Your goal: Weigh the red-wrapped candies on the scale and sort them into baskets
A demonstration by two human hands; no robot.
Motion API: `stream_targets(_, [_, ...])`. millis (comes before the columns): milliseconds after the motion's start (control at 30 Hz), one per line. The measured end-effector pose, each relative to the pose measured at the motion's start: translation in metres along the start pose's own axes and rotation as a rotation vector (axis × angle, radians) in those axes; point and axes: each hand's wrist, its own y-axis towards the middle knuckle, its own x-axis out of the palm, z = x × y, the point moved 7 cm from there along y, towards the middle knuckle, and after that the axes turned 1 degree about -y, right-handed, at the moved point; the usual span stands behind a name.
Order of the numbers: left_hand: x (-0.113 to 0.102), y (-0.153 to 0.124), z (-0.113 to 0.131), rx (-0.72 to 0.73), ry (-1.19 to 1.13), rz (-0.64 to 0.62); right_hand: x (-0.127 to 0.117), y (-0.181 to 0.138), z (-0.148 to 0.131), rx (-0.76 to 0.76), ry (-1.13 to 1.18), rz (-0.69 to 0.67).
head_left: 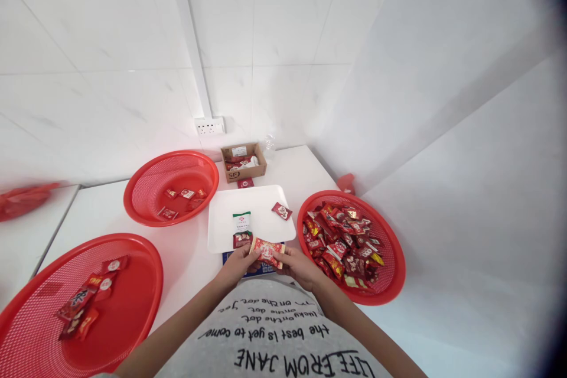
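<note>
Both my hands hold one red and gold snack packet (267,250) at the near edge of a white tray (261,204). My left hand (239,263) pinches its left end, and my right hand (297,264) grips its right end. On the tray lie a green and white packet (241,221), a dark red packet (242,239) and a small red packet (282,211). The tray rests on a scale with a blue front (230,257), mostly hidden by my hands.
A red basket (394,254) full of red wrapped snacks sits right of the tray. Two more red baskets (146,186) (142,283) with a few packets stand at the left. A small cardboard box (243,160) stands by the wall under a socket (209,126).
</note>
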Motion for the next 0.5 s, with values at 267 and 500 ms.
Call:
stream_targets(267, [0.0002, -0.001, 0.0025, 0.035, 0.003, -0.005, 0.0003, 0.0013, 0.0016, -0.002, -0.008, -0.015])
stream_targets(500, [0.0002, -0.0001, 0.0024, 0.054, 0.023, -0.017, 0.0008, 0.0012, 0.002, 0.006, -0.02, -0.015])
